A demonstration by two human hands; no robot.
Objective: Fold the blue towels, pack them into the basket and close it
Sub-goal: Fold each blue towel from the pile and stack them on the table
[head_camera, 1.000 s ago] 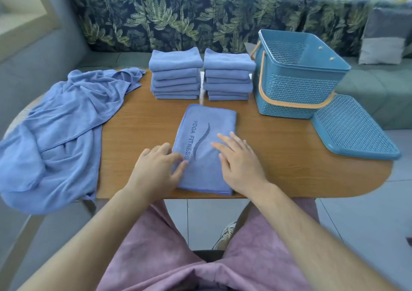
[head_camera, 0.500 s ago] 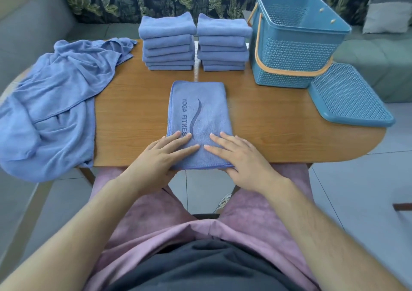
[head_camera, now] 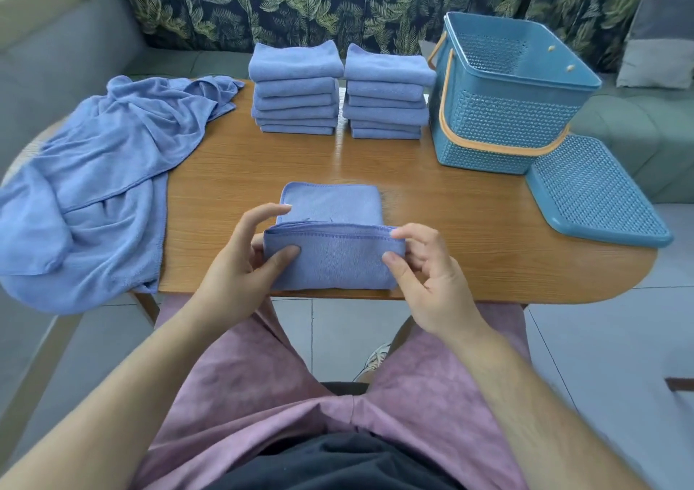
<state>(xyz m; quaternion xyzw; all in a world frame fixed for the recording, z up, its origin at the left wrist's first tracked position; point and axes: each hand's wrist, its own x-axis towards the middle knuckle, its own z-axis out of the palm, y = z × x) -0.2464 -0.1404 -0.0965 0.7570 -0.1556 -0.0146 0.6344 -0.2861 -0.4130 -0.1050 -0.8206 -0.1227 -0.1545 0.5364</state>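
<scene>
Head view looks down on an oval, wood-grain table (head_camera: 469,226). At its 6 o'clock edge lies the half-folded towel (head_camera: 330,264), soft blue microfibre with a stitched hem, its near half raised as a flap. The left hand (head_camera: 240,268) pinches the flap's left corner, thumb on the front and fingers curled behind. The right hand (head_camera: 424,279) pinches the right corner between thumb and forefinger, its other fingers loosely bent. At 12 o'clock two neat piles of folded towels stand side by side, the left stack (head_camera: 296,87) and the right stack (head_camera: 386,91), just apart. At 2 o'clock sits the basket (head_camera: 503,114), a rectangular teal plastic box with perforated, woven-look walls, its top open, a thin orange handle (head_camera: 443,103) lowered around it. Its lid (head_camera: 593,193), flat with the same dotted mesh and a raised rim, lies at 3 o'clock just beside the basket, overhanging the table edge. At 9 o'clock a crumpled heap of unfolded towels (head_camera: 97,174) drapes over the side.
</scene>
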